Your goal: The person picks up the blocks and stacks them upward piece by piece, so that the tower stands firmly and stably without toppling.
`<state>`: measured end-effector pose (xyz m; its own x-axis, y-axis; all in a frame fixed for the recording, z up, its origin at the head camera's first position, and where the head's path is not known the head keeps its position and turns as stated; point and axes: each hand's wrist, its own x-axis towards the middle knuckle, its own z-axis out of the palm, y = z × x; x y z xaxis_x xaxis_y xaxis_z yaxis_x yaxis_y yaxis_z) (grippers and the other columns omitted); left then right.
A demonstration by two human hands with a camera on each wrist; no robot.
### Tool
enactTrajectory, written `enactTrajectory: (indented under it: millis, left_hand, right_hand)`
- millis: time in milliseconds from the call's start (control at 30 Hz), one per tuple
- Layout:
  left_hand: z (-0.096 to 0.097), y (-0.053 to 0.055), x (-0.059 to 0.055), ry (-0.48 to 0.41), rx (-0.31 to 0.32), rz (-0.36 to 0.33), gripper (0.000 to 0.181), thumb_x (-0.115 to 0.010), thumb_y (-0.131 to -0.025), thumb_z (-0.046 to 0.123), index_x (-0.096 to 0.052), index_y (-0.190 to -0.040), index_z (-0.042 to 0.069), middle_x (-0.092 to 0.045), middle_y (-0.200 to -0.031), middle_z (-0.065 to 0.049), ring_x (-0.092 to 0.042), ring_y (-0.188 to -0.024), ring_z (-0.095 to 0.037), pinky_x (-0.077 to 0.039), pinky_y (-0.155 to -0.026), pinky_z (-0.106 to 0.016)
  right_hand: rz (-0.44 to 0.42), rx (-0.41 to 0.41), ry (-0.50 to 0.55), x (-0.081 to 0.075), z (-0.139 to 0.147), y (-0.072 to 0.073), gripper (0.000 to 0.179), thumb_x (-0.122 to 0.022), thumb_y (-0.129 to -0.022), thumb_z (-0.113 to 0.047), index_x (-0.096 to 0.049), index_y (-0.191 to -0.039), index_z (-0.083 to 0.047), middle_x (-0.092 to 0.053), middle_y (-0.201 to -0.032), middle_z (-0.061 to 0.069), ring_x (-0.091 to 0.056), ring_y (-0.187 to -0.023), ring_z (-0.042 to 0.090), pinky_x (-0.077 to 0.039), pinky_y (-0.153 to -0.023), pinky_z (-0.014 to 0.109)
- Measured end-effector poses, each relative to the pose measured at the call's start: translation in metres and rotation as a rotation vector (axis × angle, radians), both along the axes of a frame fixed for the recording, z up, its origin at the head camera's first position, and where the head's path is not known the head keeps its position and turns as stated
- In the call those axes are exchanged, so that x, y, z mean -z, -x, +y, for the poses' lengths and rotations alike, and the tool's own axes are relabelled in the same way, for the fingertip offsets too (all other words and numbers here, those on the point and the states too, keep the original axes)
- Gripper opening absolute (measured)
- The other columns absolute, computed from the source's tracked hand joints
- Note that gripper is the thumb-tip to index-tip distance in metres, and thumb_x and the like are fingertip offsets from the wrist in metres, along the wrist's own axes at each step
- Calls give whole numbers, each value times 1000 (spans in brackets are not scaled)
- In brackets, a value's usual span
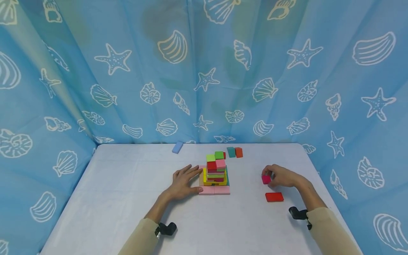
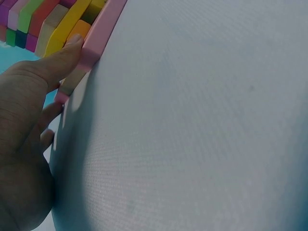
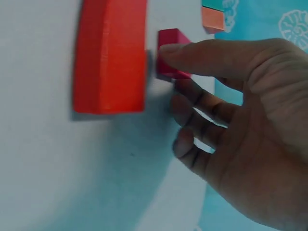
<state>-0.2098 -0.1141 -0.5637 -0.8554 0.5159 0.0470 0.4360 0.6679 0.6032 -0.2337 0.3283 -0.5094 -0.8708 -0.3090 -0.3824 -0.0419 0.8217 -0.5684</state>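
Observation:
A tower of colourful wooden blocks (image 1: 215, 173) stands at the middle of the table, with pink blocks (image 1: 214, 190) lying flat along its front. My left hand (image 1: 183, 183) is spread on the tower's left side. In the left wrist view its thumb (image 2: 67, 55) touches the end of a pink block (image 2: 98, 41). Over on the right, my right hand (image 1: 282, 176) pinches a small magenta block (image 3: 168, 43) between thumb and fingers, low at the tabletop. A longer red block (image 1: 274, 197) lies just in front of that hand.
A blue block (image 1: 177, 147) lies at the table's back edge, left of the tower. Teal (image 1: 231, 152) and orange (image 1: 238, 152) blocks sit side by side behind it to the right. A blue shell-patterned curtain (image 1: 204, 88) surrounds the white table (image 1: 127, 177).

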Motion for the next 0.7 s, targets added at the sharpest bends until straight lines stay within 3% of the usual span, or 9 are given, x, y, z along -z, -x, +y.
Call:
enactTrajectory:
  millis: [133,267,600,700]
  left_hand:
    - [1,1,1,11,-5,-5,78,-69,-90,52,-39,-156,22,-33,-163,-2,-14,-153,-32,-13,-113,-59]
    - [0,0,0,0,-4,-3,78,-70,-89,51,-40,-155,20,-34,-163,-4,-15,-153,-33,-14,-113,-60]
    - [0,-3,-3,-11,-5,-3,78,-70,-89,50,-41,-155,21,-34,-162,-4,-15,-153,-34,-13,-113,-61]
    - [0,-2,-3,-17,-5,-5,78,-71,-89,50,-41,-155,20,-34,-162,-4,-15,-153,-34,-13,-113,-61]
  right_hand:
    - [48,3,16,2,-6,4,54,-87,-76,-17,-58,-122,-10,-58,-111,8,-55,-103,27,-57,-73,34]
    - [117,-19,90,-8,-23,7,49,-83,-81,-19,-60,-124,-13,-60,-111,7,-55,-102,26,-55,-74,33]
    - [432,-84,284,-69,-98,6,52,-80,-87,-34,-64,-134,-18,-62,-114,-3,-54,-100,19,-51,-76,35]
    - [485,-102,328,-85,-123,3,51,-79,-87,-34,-65,-134,-21,-61,-117,-3,-55,-103,20,-51,-80,37]
